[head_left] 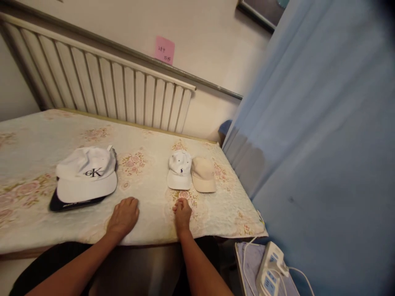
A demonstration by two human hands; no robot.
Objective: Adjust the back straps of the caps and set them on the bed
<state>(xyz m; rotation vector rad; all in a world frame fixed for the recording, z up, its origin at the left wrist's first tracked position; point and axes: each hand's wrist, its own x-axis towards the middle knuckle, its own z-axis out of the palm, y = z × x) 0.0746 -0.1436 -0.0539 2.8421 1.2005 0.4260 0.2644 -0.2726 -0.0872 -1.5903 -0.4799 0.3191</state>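
My left hand (pixel 124 215) rests palm down on the near edge of the floral bedcover (pixel 154 164), fingers lying together and holding nothing. My right hand (pixel 183 214) is on the cover too, its fingers loosely curled in with nothing visible in them. Just beyond it sits a small white cap (pixel 180 169) with a dark logo. A beige cap (pixel 203 174) stands beside that one on the right. To the left of my left hand, a larger white cap (pixel 88 172) with "CK" lettering lies on top of a black cap (pixel 57 203), which is mostly hidden.
Behind the bed runs a white radiator (pixel 117 84) below a pink note (pixel 164 50) on the wall. A blue curtain (pixel 308 123) hangs along the right side. At lower right, a white power strip (pixel 269 269) with cables lies on a small stand (pixel 251 259).
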